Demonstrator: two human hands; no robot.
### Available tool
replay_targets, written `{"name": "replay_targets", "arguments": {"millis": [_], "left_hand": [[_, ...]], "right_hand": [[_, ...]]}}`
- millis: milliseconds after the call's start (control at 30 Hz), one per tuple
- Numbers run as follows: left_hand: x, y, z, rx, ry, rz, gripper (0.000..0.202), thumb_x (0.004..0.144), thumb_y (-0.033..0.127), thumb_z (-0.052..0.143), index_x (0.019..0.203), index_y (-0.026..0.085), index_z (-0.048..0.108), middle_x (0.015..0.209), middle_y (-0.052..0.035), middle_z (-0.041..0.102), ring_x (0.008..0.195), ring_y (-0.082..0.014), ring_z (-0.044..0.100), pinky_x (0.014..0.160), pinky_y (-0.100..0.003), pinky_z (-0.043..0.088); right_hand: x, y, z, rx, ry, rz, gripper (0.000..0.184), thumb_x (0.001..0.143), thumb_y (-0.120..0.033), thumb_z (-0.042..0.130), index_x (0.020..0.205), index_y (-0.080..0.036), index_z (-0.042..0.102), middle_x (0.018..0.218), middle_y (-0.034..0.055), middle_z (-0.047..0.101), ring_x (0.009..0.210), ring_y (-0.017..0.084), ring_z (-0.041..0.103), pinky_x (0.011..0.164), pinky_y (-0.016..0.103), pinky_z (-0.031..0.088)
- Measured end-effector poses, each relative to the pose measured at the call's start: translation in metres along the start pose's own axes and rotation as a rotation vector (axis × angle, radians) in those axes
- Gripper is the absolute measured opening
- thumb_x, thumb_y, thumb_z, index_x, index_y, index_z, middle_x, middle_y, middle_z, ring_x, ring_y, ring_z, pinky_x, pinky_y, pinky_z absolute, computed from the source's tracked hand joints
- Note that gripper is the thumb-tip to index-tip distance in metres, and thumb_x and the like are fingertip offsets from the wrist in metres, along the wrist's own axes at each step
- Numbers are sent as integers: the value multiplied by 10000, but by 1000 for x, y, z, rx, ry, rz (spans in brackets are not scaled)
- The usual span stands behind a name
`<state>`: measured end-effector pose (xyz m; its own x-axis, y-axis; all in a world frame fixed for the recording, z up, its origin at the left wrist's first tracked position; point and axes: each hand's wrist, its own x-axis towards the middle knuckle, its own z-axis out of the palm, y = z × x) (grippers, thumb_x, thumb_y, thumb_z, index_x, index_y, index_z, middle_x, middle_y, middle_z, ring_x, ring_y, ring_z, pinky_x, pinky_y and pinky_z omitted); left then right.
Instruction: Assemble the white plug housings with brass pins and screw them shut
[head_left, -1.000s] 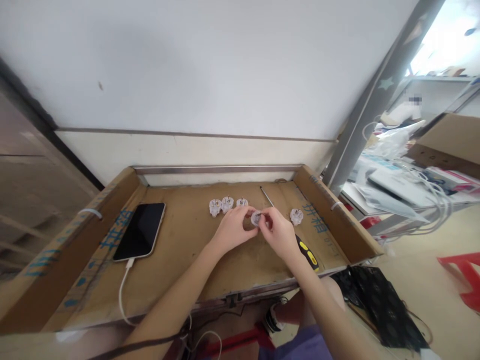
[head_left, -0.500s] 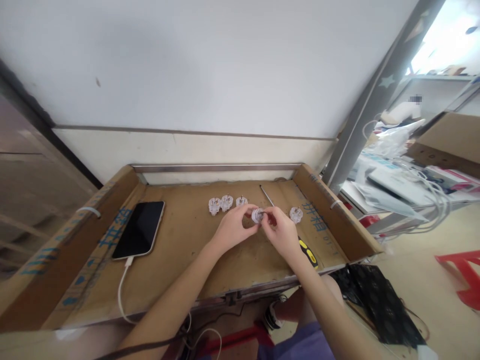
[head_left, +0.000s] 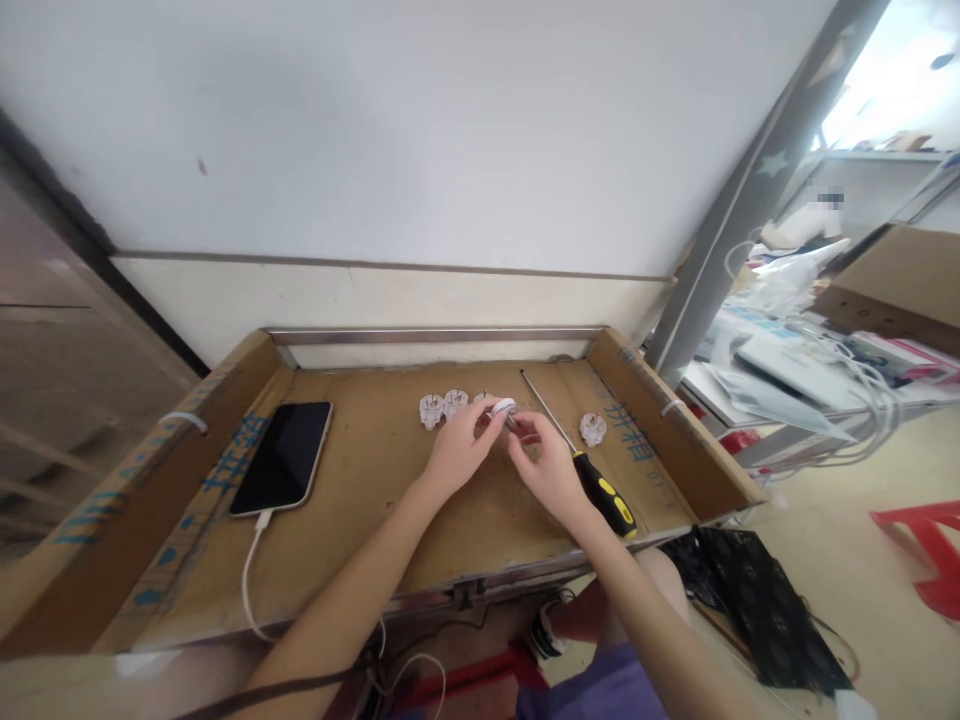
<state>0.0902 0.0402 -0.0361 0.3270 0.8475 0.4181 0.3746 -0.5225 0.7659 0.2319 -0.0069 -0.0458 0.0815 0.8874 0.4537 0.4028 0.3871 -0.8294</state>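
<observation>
As I look down through the head camera, I have the left hand (head_left: 459,445) closed on a small white round piece (head_left: 503,406), pinched between thumb and fingers above the middle of the cardboard-lined desk (head_left: 360,510). My right hand (head_left: 551,470) is curled at the near right side of that piece, fingertips right against it or just beside it; I cannot tell whether they grip a part of it.

Beyond the left hand I see two clear plugs (head_left: 443,408) side by side, pins up, and a third plug (head_left: 484,396) mostly hidden behind the fingers. Another plug (head_left: 593,429) sits apart, to the right of the screwdriver (head_left: 588,472), which lies aslant beside my right hand, its black-and-yellow handle toward me and its tip toward the far edge. Well off to the left, a phone (head_left: 283,458) lies dark-screened with a white cable (head_left: 247,580) plugged in.
</observation>
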Motion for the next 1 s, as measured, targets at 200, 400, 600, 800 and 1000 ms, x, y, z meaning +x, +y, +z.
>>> {"name": "replay_targets", "arguments": {"millis": [200,400,600,800,1000], "left_hand": [[-2,0,0,146,16,30,295,953,366,347,1108,208,543,1079,-51,634,935,-196,596,831,-334,468],[-5,2,2,39,59,60,300,959,363,325,1093,202,539,1090,-55,626,1003,-188,580,875,-320,455],[-7,1,2,21,58,5,315,953,373,331,1142,199,514,1096,-69,627,955,-195,599,840,-334,474],[-13,0,-3,37,33,37,294,950,359,335,1102,205,534,1080,-60,630,972,-196,589,863,-340,460],[-12,-6,-13,93,23,11,295,941,389,351,1048,191,541,1008,-67,636,910,-202,593,821,-343,461]], "right_hand": [[14,5,-7,212,-30,138,319,840,-379,518,1111,-213,548,1032,77,595,757,140,597,665,276,510],[15,0,-7,313,-114,177,305,809,-391,576,1055,-211,588,972,53,636,733,135,606,602,243,500],[12,-1,0,334,-97,160,300,822,-427,570,1023,-205,572,942,42,635,785,132,611,730,260,512],[12,0,6,232,-117,129,314,870,-434,523,985,-143,547,901,52,630,709,121,605,658,275,522],[2,-14,-7,-99,-121,33,307,860,-356,500,1127,-212,549,1069,88,617,972,201,584,883,387,461]]}}
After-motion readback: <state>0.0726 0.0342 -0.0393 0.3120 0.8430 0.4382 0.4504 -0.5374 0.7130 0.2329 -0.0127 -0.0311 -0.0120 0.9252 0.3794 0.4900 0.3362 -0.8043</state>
